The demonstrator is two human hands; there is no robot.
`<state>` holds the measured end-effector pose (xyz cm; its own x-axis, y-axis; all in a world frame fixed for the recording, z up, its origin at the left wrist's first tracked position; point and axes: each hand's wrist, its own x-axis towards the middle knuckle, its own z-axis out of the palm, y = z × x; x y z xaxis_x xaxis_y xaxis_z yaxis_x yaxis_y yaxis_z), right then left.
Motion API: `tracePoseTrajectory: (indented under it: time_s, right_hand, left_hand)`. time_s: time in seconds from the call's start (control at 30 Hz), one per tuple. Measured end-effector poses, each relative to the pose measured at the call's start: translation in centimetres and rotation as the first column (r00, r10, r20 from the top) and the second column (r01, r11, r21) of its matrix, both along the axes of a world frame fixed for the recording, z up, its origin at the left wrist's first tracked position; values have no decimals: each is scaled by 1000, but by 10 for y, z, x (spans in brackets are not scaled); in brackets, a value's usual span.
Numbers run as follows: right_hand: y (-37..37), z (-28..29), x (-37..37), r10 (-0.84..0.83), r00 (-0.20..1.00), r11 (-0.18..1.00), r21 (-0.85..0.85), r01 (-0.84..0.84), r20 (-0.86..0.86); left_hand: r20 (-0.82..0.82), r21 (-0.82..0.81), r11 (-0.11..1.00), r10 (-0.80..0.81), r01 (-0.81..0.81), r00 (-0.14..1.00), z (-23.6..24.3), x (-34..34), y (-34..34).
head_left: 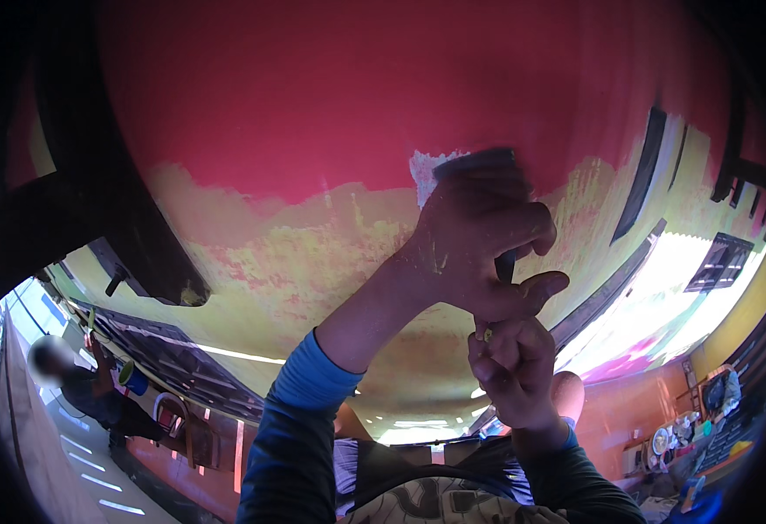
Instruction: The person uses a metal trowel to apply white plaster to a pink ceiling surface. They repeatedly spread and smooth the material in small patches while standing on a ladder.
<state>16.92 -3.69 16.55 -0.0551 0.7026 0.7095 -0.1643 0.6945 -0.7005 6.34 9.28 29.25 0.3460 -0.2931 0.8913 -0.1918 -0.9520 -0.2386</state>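
Note:
My left hand [479, 236] is raised against the wall and closed around the upper part of a dark scraper [479, 162]. The scraper's wide blade lies flat on the wall at a white bare patch [424, 170]. My right hand [514, 367] is just below, closed on the lower end of the scraper's handle [505, 265]. The wall [357, 96] is red above. Below the blade it is patchy yellow with red streaks [313, 253]. Both forearms wear blue and dark sleeves.
Another person [86, 389] stands at the lower left beside a dark window grille [173, 358]. A dark frame [121, 218] juts out at the left. A dark window [722, 260] sits at the right. Cluttered goods [697, 428] lie at the lower right.

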Motion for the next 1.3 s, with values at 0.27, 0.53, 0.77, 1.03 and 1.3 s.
tracePoseTrajectory:
  time_s: [0.27,0.53,0.77,1.03,1.3]
  right_hand:
    - [-3,2,-4,44,998,998,47,-46,55]
    - [2,1,-13,29,1000,996,83,-30,6]
    - [6,2,-13,17,1000,997,81,-16,-6]
    - [3,4,-15,-10,1000,998,60,11,-6]
    - [-2,5,-18,29,999,997,75,-26,-41]
  left_hand:
    - [-15,-16,999,-35,35,999,-2,-3,-1]
    - [35,1,997,-81,81,996,-2,-2,4]
    - [102,-46,996,-71,76,992,-3,-2,7]
    - [35,31,998,-53,52,998,-2,-2,5]
    - [-4,-3,998,-68,68,998,-5,-1,5]
